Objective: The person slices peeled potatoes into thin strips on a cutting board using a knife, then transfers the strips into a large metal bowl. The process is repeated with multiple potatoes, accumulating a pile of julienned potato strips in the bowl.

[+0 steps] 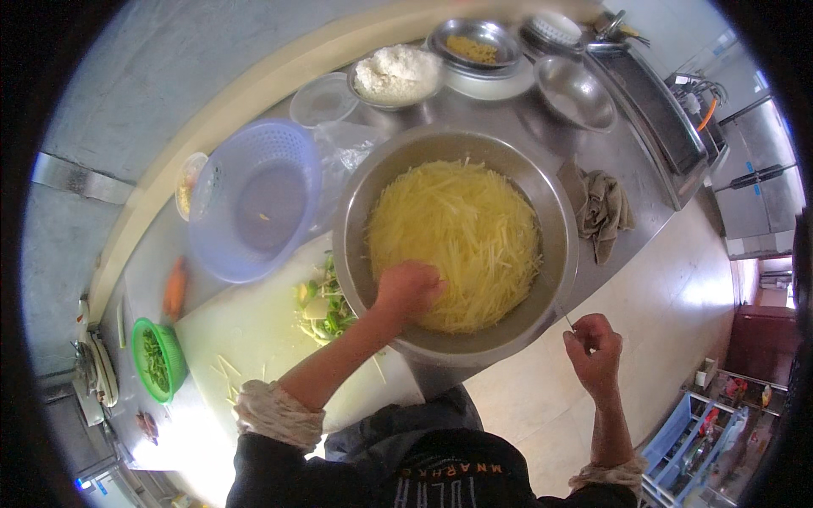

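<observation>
A wide steel bowl holds a heap of thin yellow shreds that look like cut potato. My left hand is curled down at the near left part of the heap; its fingertips are hidden, so whether it grips any shreds cannot be told. Past the bowl's right rim, above the floor, my right hand pinches a thin pale strip between thumb and finger. Under the bowl's left side lies a pale cutting board with chopped greens and a few loose shreds.
A blue plastic colander stands left of the bowl, near a carrot and a green basket of green pieces. Behind are a bowl of white powder and a steel bowl. A brown cloth lies right.
</observation>
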Available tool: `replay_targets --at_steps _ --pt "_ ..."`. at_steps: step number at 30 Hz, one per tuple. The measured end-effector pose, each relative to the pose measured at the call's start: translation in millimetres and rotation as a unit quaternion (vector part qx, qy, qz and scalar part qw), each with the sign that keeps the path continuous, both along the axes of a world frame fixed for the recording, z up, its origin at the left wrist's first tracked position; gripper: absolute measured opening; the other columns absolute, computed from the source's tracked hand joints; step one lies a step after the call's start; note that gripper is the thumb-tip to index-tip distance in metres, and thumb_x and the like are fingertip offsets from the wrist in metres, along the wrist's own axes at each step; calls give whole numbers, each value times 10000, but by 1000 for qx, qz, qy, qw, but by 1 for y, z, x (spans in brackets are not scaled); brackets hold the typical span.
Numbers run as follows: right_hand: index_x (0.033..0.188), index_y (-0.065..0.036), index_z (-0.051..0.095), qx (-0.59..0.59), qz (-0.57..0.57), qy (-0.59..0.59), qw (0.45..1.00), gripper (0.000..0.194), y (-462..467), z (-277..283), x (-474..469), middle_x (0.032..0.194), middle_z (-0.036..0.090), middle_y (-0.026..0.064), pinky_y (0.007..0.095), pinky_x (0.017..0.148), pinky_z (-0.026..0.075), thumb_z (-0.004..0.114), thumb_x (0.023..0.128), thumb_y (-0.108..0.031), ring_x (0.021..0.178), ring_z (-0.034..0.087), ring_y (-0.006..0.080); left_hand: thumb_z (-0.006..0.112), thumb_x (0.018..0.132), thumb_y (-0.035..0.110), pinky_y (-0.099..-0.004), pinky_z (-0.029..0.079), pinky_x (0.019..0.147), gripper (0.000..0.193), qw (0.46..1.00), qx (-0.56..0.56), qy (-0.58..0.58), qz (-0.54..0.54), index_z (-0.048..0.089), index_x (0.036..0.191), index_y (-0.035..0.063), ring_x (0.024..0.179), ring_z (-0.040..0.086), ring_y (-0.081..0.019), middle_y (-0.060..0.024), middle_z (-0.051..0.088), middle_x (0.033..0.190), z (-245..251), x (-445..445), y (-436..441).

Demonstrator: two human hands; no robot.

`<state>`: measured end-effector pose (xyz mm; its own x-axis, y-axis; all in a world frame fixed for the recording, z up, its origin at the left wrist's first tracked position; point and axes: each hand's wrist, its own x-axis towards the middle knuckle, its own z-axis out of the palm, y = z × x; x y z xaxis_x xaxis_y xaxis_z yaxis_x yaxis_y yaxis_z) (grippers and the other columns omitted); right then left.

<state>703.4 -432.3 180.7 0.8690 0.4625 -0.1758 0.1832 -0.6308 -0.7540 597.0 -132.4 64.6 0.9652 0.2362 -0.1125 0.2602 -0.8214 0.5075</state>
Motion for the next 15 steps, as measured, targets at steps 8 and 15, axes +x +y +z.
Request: replay_targets --at_steps 8,15 --pt "846 -27 562 32 22 -19 999 128 -6 -9 -8 631 597 20 221 504 434 676 796 -53 545 512 51 664 756 336 -445 521 647 277 974 -197 -25 107 690 772 60 689 656 -333 -153 669 748 8 20 20" --pt "849 -23 563 38 0 38 999 138 -2 -23 -7 638 598 24 220 503 425 686 798 -59 543 503 53 664 760 382 -464 509 652 287 984 60 170 1 691 789 98 712 651 -345 -163 657 751 -4 10 -7"
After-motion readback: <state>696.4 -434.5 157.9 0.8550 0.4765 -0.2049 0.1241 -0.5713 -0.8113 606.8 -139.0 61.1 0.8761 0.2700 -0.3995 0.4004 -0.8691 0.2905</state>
